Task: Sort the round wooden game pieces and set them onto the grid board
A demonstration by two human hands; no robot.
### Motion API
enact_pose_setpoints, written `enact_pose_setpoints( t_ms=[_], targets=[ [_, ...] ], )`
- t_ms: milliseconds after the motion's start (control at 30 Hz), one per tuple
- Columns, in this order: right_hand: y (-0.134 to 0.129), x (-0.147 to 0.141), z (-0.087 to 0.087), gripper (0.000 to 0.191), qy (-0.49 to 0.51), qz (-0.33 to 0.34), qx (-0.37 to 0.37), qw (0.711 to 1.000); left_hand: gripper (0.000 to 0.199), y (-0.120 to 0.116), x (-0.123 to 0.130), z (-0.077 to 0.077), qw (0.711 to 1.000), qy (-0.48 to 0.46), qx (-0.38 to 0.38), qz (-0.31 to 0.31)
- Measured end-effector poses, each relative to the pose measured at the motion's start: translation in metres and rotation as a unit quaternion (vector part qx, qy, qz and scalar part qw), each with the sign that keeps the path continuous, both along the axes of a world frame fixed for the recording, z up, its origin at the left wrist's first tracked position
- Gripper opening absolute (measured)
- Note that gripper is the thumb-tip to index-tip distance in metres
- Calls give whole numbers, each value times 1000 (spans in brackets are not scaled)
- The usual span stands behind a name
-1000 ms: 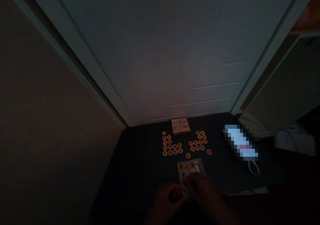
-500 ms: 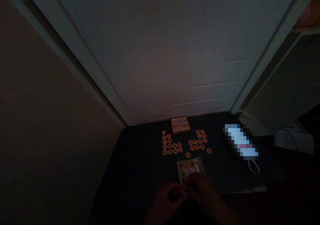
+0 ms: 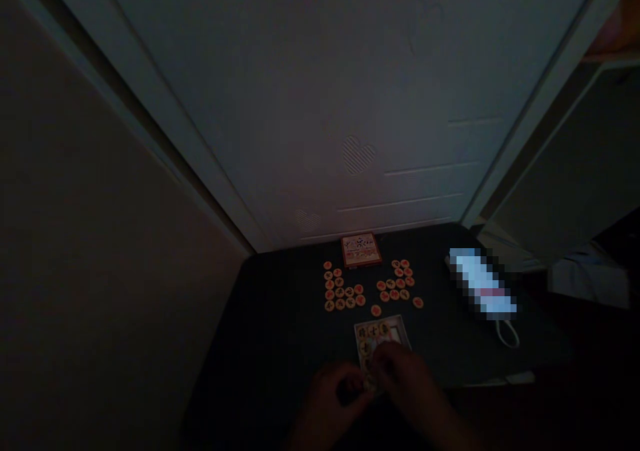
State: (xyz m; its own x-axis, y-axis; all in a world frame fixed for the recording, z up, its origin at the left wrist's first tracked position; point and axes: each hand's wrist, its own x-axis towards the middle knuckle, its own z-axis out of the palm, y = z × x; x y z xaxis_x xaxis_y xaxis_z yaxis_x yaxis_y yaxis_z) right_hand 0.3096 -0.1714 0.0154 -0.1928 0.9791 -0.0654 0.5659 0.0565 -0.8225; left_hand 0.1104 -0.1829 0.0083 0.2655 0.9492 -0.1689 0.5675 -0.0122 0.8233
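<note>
A shallow, light-rimmed box (image 3: 357, 339) lies at the table's near side with round Chinese chess pieces (image 3: 373, 331) along its far and left edges. At its near left corner, my left hand (image 3: 333, 397) has thumb and forefinger brought together. Whatever sits between them is too dark to make out. Over the box's near right part bends my right hand (image 3: 407, 381), fingers curled down into it; its fingertips and anything in them are hidden. Beyond the box, one loose chess piece (image 3: 376, 311) rests close to the rim.
Chess pieces lie in a left group (image 3: 340, 292) and a right group (image 3: 395, 284) on the dark table (image 3: 270, 324). A printed square lid (image 3: 361, 249) stands at the back. On the right is a phone with a lit, blurred screen (image 3: 480, 284) and a strap loop (image 3: 508, 334).
My right hand has shifted very slightly up and left over the box. My left hand and the pieces on the table stay put.
</note>
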Motion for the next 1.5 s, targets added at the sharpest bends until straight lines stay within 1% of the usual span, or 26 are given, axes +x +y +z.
enact_pose_setpoints(
  t_ms=[100, 200, 333, 500, 600, 733, 900, 1000, 1100, 1233, 1367, 1433, 1500],
  targets=[
    [3, -2, 1, 16, 5, -14, 24, 1000, 15, 0, 0, -3, 1000, 0, 1, 6],
    [6, -3, -1, 18, 12, 0, 26, 1000, 14, 0, 0, -3, 1000, 3, 6, 6],
    [7, -6, -2, 17, 18, 7, 31, 999, 14, 0, 0, -1, 1000, 3, 6, -4],
    [1, -1, 3, 17, 40, -4, 44, 998, 13, -1, 1, 3, 1000, 4, 9, 5],
    [0, 9, 5, 19, 44, -26, 57, 997, 12, -2, 1, 7, 1000, 6, 3, 4],
    [5, 33, 4, 23, 32, -80, 76, 993, 16, 0, 1, 11, 1000, 7, 1, 14],
    [15, 65, -5, 28, 11, -153, 101, 983, 21, 7, 1, 11, 999, -25, 10, 35],
    [25, 81, -12, 29, -12, -183, 132, 974, 23, 13, 3, 11, 998, -23, 22, 46],
    [41, 90, -20, 28, -34, -181, 174, 967, 24, 16, 5, 12, 998, -14, 27, 46],
    [64, 91, -26, 23, -70, -156, 205, 964, 28, 19, 7, 12, 998, -16, 33, 48],
    [80, 86, -27, 19, -107, -141, 214, 961, 36, 24, 7, 8, 995, -30, 37, 86],
    [84, 84, -27, 17, -122, -134, 214, 960, 42, 26, 6, 6, 992, -36, 39, 110],
    [86, 82, -28, 15, -132, -128, 214, 959, 44, 28, 5, 4, 991, -38, 39, 121]
  ],
)
